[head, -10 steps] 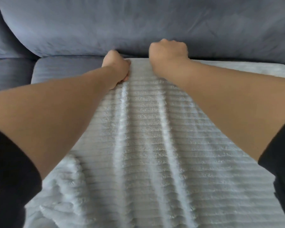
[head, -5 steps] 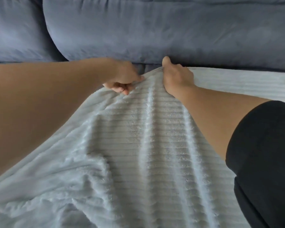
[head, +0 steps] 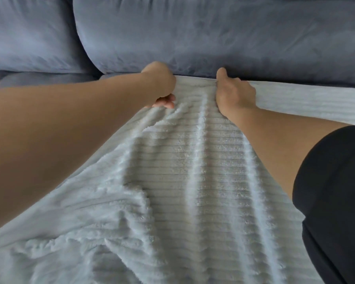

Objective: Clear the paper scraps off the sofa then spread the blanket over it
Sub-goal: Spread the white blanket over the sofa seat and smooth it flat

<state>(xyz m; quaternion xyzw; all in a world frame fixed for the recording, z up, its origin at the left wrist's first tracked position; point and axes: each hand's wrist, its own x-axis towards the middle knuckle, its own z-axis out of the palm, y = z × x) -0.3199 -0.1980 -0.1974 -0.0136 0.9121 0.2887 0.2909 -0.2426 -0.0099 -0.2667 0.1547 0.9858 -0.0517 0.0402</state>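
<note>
A pale grey ribbed fleece blanket (head: 193,181) lies over the seat of a blue-grey sofa (head: 213,37), its far edge along the foot of the back cushions. My left hand (head: 163,87) grips a bunch of the blanket near that far edge, fingers curled under. My right hand (head: 233,93) pinches the same edge a little to the right, thumb pointing up against the back cushion. Long ridges run in the fabric from my hands toward me. A rumpled fold sits at the lower left. No paper scraps are in view.
Two plump back cushions (head: 29,33) meet in a seam at the upper left. A bare strip of seat cushion (head: 39,79) shows left of the blanket. Black sleeves (head: 332,191) cover my upper arms.
My view has shifted left along the sofa. Both hands still hold the blanket's far edge; the edge, lifted half a second ago, now lies down against the back cushion, and my left hand has carried it further left.
</note>
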